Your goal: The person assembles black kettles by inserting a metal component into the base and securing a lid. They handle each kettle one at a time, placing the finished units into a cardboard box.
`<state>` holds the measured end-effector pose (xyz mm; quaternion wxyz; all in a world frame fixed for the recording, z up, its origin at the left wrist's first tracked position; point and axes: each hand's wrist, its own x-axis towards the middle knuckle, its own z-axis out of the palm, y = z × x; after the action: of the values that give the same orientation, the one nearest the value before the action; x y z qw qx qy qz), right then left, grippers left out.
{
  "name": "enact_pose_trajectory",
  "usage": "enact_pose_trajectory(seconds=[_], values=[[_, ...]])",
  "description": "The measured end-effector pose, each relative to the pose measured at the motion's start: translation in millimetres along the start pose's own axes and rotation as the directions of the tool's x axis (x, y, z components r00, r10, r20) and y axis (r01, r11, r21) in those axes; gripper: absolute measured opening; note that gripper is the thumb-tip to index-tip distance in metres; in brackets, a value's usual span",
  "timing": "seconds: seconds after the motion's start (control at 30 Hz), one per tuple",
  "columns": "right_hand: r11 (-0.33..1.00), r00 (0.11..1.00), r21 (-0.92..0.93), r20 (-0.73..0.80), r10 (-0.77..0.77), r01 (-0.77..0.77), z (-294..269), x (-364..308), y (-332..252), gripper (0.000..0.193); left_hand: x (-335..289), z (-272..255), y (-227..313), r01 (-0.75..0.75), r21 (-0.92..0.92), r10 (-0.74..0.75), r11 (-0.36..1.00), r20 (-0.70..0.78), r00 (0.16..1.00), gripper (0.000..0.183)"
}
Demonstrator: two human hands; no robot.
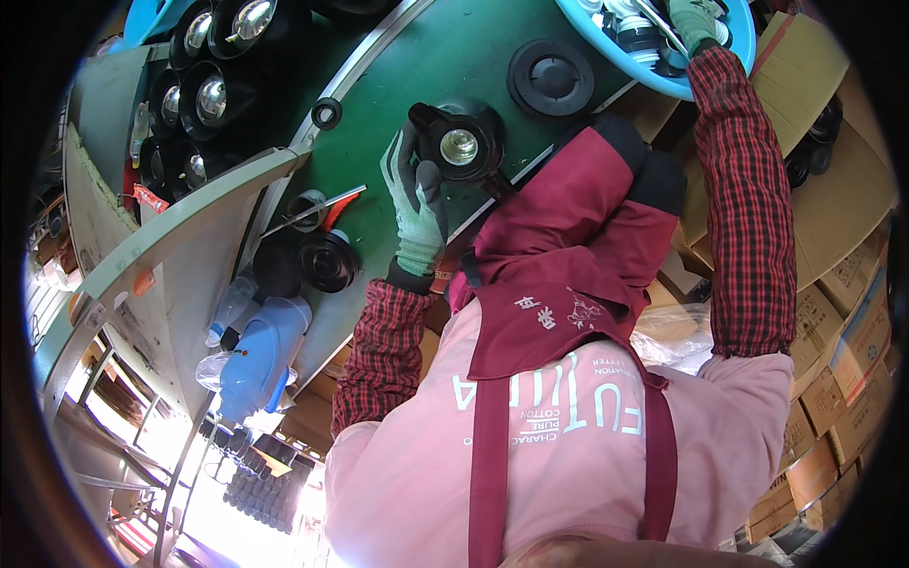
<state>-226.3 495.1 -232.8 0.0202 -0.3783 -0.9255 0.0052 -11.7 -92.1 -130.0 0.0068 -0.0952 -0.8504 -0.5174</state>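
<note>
Hands split: left hand (pixel 414 194) sits half-curled at the left side of the black jug (pixel 459 147) — I can't tell if it's gripping. Jug's mouth-up on the green tabletop (pixel 379 90), spout-to-handle axis running far-left to near-right. Left is clearly nearer; right hand (pixel 696 21) is well apart, in the blue basin (pixel 744 40) — I can't read its fingers. Black round lid (pixel 551 78) lies beyond the jug, rightward; black ring (pixel 327 114), leftward.

The black jug (pixel 485 121) looks plastic, its lining (pixel 459 147) mirror-glossy.
</note>
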Motion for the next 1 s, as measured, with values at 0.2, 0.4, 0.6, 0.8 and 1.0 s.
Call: enact_pose_trajectory(seconds=[0.2,0.4,0.6,0.8,1.0], values=[[0.982,0.982,0.179,-0.188,-0.033,0.067,12,15,25,0.114,8,-2,-1,0.027,-0.069,-0.023,0.997,0.063,0.998,0.072],[0.616,0.939,0.721,-0.331,-0.096,0.317,-132,-132,-24,0.061,10,-20,17,0.038,0.055,-0.044,0.998,0.097,0.994,0.061],[0.163,0.807,0.985,0.051,-0.588,0.057,-222,-364,-62,0.041,24,-50,124,-0.340,0.297,0.282,0.892,0.222,0.933,0.091],[0.211,0.740,0.973,0.073,-0.669,0.095,-236,-440,-90,0.053,26,-70,151,-0.465,0.351,0.286,0.813,0.455,0.844,0.092],[0.571,0.697,0.754,0.219,-0.683,0.323,-171,-459,-79,0.072,58,-66,130,-0.345,0.418,0.162,0.841,0.413,0.896,0.090]])
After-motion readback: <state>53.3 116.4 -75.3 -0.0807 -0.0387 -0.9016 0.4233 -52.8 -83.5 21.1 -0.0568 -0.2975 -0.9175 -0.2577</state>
